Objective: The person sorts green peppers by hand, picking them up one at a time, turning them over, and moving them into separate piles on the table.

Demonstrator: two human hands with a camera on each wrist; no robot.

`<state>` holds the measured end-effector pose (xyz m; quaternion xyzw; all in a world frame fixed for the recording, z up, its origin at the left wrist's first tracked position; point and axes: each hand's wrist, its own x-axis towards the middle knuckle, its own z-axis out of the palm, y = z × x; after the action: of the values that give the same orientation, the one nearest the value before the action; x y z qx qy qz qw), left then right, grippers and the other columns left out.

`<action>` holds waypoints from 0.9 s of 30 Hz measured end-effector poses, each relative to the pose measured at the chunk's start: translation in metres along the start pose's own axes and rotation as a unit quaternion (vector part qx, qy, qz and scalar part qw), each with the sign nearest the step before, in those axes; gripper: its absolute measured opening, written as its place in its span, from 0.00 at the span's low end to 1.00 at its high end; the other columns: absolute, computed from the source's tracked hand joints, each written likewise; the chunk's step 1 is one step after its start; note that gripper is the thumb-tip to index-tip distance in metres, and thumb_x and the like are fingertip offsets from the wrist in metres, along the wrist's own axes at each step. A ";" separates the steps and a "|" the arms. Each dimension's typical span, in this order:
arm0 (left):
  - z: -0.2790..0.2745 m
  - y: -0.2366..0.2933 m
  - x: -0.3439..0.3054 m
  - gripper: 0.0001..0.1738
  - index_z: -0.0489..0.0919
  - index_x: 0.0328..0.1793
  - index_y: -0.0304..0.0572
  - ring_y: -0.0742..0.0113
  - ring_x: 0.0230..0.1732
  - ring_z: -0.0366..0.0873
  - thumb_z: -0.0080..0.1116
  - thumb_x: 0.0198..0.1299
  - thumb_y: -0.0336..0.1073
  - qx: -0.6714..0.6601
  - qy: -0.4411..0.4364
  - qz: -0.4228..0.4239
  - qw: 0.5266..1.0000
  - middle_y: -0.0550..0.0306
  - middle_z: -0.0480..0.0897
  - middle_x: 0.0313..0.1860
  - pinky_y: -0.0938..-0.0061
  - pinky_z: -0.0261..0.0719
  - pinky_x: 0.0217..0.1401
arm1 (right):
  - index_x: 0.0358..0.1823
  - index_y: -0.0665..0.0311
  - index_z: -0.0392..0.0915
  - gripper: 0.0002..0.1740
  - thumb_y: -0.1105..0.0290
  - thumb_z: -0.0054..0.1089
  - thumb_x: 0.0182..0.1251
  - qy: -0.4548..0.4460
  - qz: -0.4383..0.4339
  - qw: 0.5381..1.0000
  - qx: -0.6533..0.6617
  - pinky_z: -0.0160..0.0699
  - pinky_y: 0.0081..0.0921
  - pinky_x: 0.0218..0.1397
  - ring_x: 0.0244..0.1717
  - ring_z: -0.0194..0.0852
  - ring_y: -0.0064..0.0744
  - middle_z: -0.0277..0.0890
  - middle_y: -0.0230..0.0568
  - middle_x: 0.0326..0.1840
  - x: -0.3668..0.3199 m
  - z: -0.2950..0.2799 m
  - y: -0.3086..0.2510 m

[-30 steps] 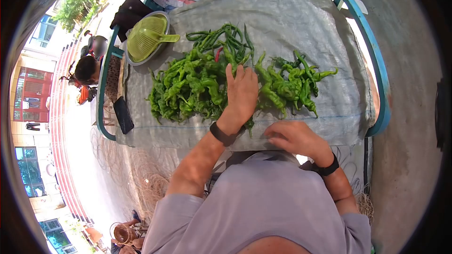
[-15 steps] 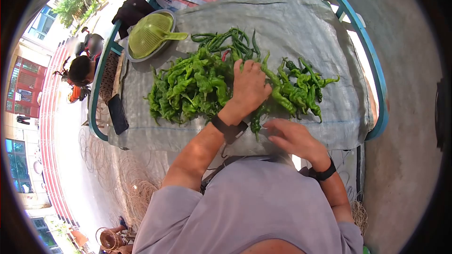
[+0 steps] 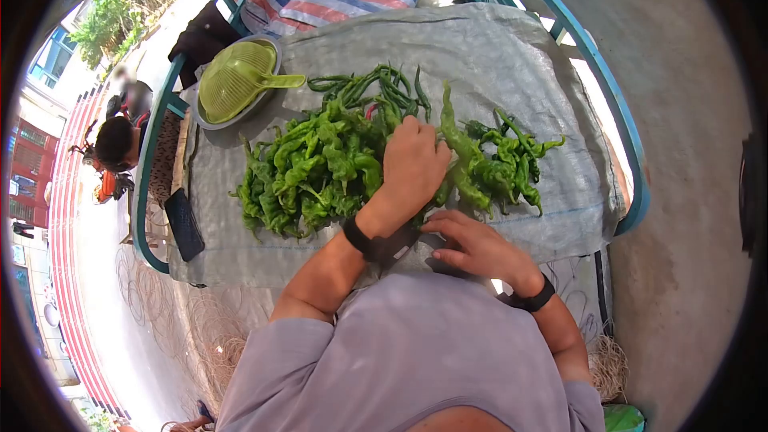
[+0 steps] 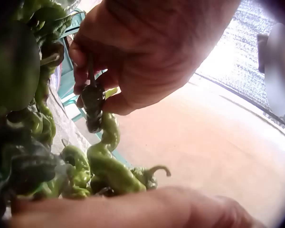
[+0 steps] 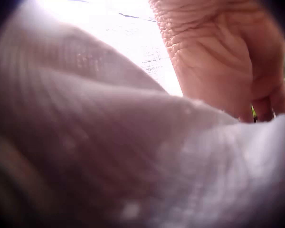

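Note:
In the left wrist view my left hand (image 4: 156, 52) pinches a small dark green pepper (image 4: 92, 107) near its stem, between thumb and fingertips. From the head view this left hand (image 3: 412, 164) is over the middle of the peppers, back of the hand up, hiding that pepper. A big heap of wrinkled green peppers (image 3: 312, 168) lies to its left, a smaller group (image 3: 504, 168) to its right. Closer to the body, my right hand (image 3: 484, 252) has loosely extended fingers, their tips near the left wrist. Its palm shows in the right wrist view, where grey shirt cloth covers much.
Thin dark green peppers (image 3: 372, 84) and one red pepper lie behind the heap. A yellow-green strainer (image 3: 236, 84) sits in a metal basin at the back left. A phone (image 3: 184, 224) lies by the left edge. Teal rails (image 3: 608, 96) flank the grey sheet (image 3: 512, 40).
My left fingers were spread over the peppers and are now drawn in. My right hand has come left, closer to the left wrist. The head view has shifted slightly.

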<state>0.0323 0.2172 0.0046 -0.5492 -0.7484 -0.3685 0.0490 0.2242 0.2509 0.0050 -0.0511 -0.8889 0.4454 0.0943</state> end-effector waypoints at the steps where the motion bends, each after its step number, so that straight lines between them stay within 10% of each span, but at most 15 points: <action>1: -0.004 -0.004 -0.003 0.11 0.79 0.43 0.34 0.45 0.45 0.77 0.58 0.61 0.35 -0.033 -0.016 -0.011 0.999 0.41 0.79 0.43 0.51 0.75 0.50 | 0.64 0.59 0.75 0.23 0.67 0.62 0.68 -0.009 0.036 0.999 -0.003 0.80 0.38 0.51 0.47 0.82 0.47 0.77 0.47 0.57 -0.003 -0.002 0.000; 9: -0.018 -0.018 -0.012 0.18 0.73 0.62 0.33 0.57 0.33 0.78 0.48 0.76 0.39 -0.285 -0.134 -0.168 0.934 0.47 0.78 0.39 0.63 0.77 0.40 | 0.62 0.61 0.76 0.23 0.80 0.62 0.65 0.257 0.137 0.955 -0.046 0.80 0.25 0.38 0.34 0.79 0.29 0.75 0.46 0.63 0.005 -0.007 -0.038; 13: -0.055 -0.007 -0.008 0.23 0.73 0.65 0.36 0.73 0.25 0.72 0.47 0.79 0.48 -0.605 -0.240 -0.334 0.682 0.58 0.77 0.39 0.73 0.77 0.32 | 0.64 0.61 0.75 0.24 0.80 0.62 0.67 0.275 0.151 0.948 -0.052 0.81 0.25 0.38 0.32 0.79 0.26 0.73 0.48 0.67 0.014 -0.002 -0.038; 23: -0.039 -0.005 -0.020 0.17 0.68 0.61 0.39 0.62 0.59 0.78 0.56 0.75 0.40 -0.748 -0.139 -0.284 0.584 0.51 0.82 0.54 0.70 0.77 0.61 | 0.53 0.69 0.78 0.12 0.69 0.57 0.77 0.171 0.208 0.941 0.203 0.80 0.20 0.38 0.33 0.81 0.21 0.84 0.37 0.38 0.046 0.011 -0.033; 27: -0.046 -0.012 -0.015 0.21 0.64 0.64 0.37 0.60 0.60 0.78 0.59 0.73 0.35 -0.700 -0.111 -0.259 0.656 0.47 0.81 0.58 0.68 0.77 0.65 | 0.48 0.67 0.78 0.09 0.68 0.61 0.75 0.181 0.217 0.915 0.289 0.77 0.19 0.33 0.29 0.78 0.18 0.83 0.33 0.34 0.054 0.009 -0.030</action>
<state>0.0126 0.1760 0.0252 -0.2417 -0.3813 -0.7174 -0.5305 0.1697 0.2354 0.0305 -0.2930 -0.6560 0.6757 0.1653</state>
